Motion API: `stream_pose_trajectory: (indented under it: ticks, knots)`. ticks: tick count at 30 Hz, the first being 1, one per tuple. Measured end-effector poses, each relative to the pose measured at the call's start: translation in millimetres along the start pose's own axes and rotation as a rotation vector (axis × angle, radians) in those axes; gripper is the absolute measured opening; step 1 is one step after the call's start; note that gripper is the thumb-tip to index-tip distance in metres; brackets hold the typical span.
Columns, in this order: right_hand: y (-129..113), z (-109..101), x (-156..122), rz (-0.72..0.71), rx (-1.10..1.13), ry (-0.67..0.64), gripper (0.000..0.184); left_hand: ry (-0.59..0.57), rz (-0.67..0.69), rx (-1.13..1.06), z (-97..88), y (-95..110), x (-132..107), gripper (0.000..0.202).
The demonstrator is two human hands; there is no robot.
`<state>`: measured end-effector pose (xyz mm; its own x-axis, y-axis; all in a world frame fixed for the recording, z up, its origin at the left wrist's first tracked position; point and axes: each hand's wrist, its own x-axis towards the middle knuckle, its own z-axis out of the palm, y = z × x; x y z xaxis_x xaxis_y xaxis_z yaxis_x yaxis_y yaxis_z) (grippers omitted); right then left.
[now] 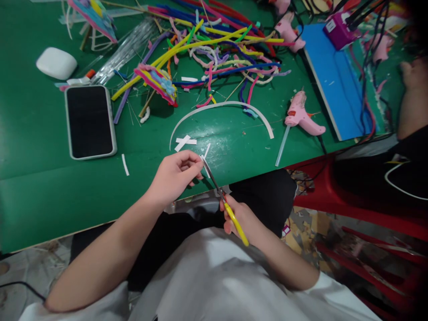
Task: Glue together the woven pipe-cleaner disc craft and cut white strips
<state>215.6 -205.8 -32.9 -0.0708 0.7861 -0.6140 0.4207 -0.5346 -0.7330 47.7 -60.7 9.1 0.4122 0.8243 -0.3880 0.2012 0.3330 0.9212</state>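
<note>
My right hand [239, 216] grips yellow-handled scissors [235, 223], their blades pointing up and left toward my other hand. My left hand [179, 174] is closed in a pinch at the table's front edge, with a small white paper strip [202, 158] at its fingertips, against the scissor blades. Short cut paper strips [186, 141] lie crossed just beyond my left hand. Behind them a long white strip [222, 104] curves in an arc on the table. Another short piece lies to the left, below the phone.
On the green table [50, 191] lie a phone [90, 121], a white case [56, 63] and many coloured pipe cleaners [200, 44]. A pink glue gun [302, 116] rests at right, beside a blue board [331, 80] with cables. Another person's hand [414, 80] is at the far right.
</note>
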Motion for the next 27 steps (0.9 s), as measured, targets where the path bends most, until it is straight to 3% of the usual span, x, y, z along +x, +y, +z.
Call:
stream_pose_trajectory:
  ticks: [6,27]
  knots:
    - [11,5,4,-0.029,-0.005,0.022,0.022,-0.016,-0.032,-0.006,2.0,-1,0,0.016]
    - [-5,4,2,-0.027,0.077,0.010,0.016,-0.016,-0.060,-0.057,2.7,-1,1,0.018]
